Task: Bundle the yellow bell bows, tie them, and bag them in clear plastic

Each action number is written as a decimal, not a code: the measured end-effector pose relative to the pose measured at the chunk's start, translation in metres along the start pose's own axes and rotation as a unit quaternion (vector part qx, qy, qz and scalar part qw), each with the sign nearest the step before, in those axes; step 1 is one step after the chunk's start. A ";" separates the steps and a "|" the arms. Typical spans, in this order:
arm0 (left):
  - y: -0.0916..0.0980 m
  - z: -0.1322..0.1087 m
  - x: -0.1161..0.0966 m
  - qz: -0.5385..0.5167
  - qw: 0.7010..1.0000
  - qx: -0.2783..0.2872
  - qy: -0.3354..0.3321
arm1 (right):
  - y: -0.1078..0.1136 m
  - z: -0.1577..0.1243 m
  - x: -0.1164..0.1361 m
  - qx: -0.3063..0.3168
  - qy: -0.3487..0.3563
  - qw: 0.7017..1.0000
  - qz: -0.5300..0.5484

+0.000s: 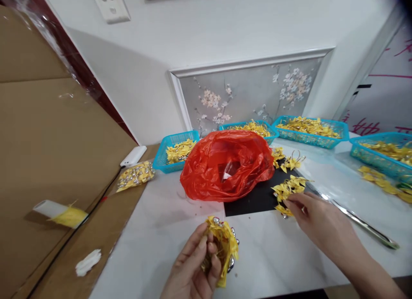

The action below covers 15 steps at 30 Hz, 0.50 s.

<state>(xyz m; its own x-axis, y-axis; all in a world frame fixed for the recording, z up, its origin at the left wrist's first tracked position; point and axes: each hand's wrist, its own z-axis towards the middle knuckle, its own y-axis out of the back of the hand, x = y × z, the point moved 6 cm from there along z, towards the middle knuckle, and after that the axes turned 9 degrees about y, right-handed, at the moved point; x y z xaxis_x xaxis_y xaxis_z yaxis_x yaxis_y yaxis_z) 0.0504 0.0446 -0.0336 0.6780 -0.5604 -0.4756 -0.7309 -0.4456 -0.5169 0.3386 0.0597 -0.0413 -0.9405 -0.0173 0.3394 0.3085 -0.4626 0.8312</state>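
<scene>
My left hand (pixel 193 269) is closed around a bunch of yellow tasselled ornaments with small silver bells (pixel 222 243), held low over the white table (pixel 161 230). My right hand (pixel 317 221) reaches to a loose pile of the same yellow ornaments (pixel 289 187) on a black mat (pixel 257 198); its fingertips pinch at the pile's near edge. A crumpled red plastic bag (pixel 225 166) lies open just behind the mat. Another small heap of yellow ornaments (pixel 288 161) sits to the bag's right.
Several blue plastic baskets (pixel 167 155) (pixel 310 131) (pixel 380 157) of yellow ornaments line the back and right. A clear packet of bells (pixel 135 174) and a white box (pixel 133 155) lie left. Cardboard sheets (pixel 48 153) lean at the left. Long metal tweezers (pixel 363 224) lie right.
</scene>
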 end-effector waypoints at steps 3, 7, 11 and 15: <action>0.000 0.000 0.003 0.017 1.000 -0.001 -0.004 | 0.001 0.003 0.021 -0.021 0.019 0.990 0.141; 0.004 0.001 0.005 0.047 0.999 -0.005 -0.016 | 0.018 0.006 0.073 -0.053 0.073 0.955 0.283; 0.007 0.006 0.008 0.048 0.999 0.004 -0.016 | 0.028 -0.008 0.142 -0.071 0.263 0.918 0.288; 0.009 0.007 0.010 0.042 0.999 0.026 -0.020 | 0.023 -0.027 0.176 -0.150 0.362 0.902 0.184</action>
<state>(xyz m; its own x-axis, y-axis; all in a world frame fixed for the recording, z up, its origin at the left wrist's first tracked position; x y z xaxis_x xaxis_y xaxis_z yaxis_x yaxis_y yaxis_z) 0.0515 0.0398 -0.0483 0.6183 -0.5657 -0.5456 -0.7806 -0.3614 -0.5099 0.1760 0.0225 0.0260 -0.6632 -0.7416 0.1013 0.6679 -0.5253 0.5272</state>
